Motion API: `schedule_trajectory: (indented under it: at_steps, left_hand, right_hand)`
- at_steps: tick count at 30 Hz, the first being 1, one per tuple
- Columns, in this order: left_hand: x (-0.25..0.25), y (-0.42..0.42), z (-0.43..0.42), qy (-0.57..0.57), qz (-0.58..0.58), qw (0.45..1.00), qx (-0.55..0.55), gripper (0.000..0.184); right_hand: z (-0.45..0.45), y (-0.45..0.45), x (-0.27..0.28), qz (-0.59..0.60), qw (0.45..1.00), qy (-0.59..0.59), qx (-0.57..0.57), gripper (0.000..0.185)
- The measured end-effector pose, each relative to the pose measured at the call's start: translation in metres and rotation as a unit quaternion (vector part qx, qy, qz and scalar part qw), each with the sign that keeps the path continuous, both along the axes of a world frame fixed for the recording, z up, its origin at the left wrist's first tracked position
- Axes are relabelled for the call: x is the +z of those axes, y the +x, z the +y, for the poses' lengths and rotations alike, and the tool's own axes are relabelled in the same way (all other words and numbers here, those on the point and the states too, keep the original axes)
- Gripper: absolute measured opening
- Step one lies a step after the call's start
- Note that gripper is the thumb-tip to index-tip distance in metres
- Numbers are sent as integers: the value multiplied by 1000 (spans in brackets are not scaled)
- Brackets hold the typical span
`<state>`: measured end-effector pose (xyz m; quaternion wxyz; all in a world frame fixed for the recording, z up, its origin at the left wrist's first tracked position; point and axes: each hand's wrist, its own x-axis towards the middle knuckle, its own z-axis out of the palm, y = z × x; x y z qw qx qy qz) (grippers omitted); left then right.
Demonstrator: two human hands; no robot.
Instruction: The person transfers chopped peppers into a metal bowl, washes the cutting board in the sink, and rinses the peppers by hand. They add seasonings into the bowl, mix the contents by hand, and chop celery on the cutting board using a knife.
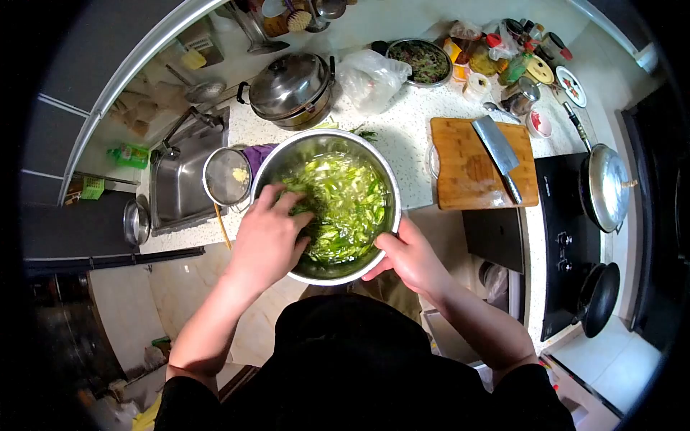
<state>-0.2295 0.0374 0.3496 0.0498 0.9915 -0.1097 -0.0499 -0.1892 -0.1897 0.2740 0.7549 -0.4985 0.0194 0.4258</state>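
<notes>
A large steel bowl [394, 215] holds water and chopped green vegetables [345, 201]. My left hand [272, 233] reaches over the bowl's left rim, its fingers apart and their tips among the greens at the water. Whether any pieces lie between those fingers cannot be made out. On the lower right, my right hand [408, 258] grips the bowl's rim, with the thumb on the edge and the other fingers underneath. A strainer [227, 177] with small pale pieces in it is just left of the bowl, next to a purple cloth [259, 156].
A sink [183, 179] is at the left. Behind the bowl stand a lidded pot [291, 90] and a plastic bag [372, 80]. A cleaver [496, 146] lies on a cutting board [460, 172] at the right, beside a stove [564, 251] with pans. Jars crowd the back right.
</notes>
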Motion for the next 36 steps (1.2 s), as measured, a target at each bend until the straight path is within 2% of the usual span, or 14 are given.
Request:
schedule_trajectory:
  at_steps: [3, 5, 6, 10, 12, 15, 19, 21, 22, 26, 27, 29, 34, 36]
  left_hand:
    - [-11, -10, 0, 96, 9, 994, 55, 55]
    - [-22, 1, -3, 95, 145, 976, 128, 63]
    - [-32, 6, 3, 64, 143, 979, 132, 69]
    - [-61, 2, 31, -23, 107, 982, 156, 50]
    - [-65, -18, 44, -236, 18, 970, 59, 47]
    - [-43, -52, 59, -193, -46, 980, 31, 44]
    - [-44, -80, 82, -42, 34, 961, 272, 99]
    - [-59, -88, 107, -50, 64, 969, 232, 106]
    - [-70, -96, 124, -96, 55, 975, 192, 104]
    - [-100, -145, 180, -191, 79, 972, 114, 34]
    - [-98, -164, 196, -194, 74, 971, 117, 34]
    - [-85, -201, 230, -46, -16, 988, 148, 41]
    - [-70, -237, 310, -80, -51, 955, 281, 66]
    - [-75, -236, 333, -69, 71, 932, 349, 76]
  right_hand:
    - [6, -2, 2, 9, 1000, -4, -4, 47]
    - [13, -6, -4, 11, 1000, -10, 7, 46]
    - [18, -7, -7, 11, 1000, -8, 15, 46]
    - [39, -13, -18, 36, 999, -5, 25, 43]
    - [53, -20, -21, 35, 999, 5, 28, 40]
    - [78, -36, -27, 29, 999, -13, 29, 41]
    - [117, -61, -24, 16, 997, -24, 68, 42]
    - [144, -79, -24, 18, 996, -24, 87, 43]
    - [159, -89, -28, 17, 995, -29, 91, 43]
    - [223, -127, -40, 19, 994, -40, 97, 42]
    - [238, -137, -43, 30, 994, -60, 86, 41]
    - [267, -157, -46, 36, 991, -94, 86, 39]
    - [344, -204, -48, 42, 991, -87, 91, 35]
    - [372, -214, -52, 45, 992, -85, 84, 34]
